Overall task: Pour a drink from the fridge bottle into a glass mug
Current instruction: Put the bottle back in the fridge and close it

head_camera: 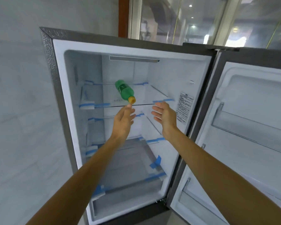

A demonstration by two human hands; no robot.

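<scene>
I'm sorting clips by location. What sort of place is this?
Probably a showroom or test space, not a lived-in kitchen: the open fridge has blue tape on its shelves as if newly unpacked, and glass partitions reflecting ceiling lights stand behind it.

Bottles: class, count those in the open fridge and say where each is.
1. The bottle lies on its side on the top shelf, cap facing out; door bins could hide others.

Bottle lying on top shelf in fridge.
</scene>
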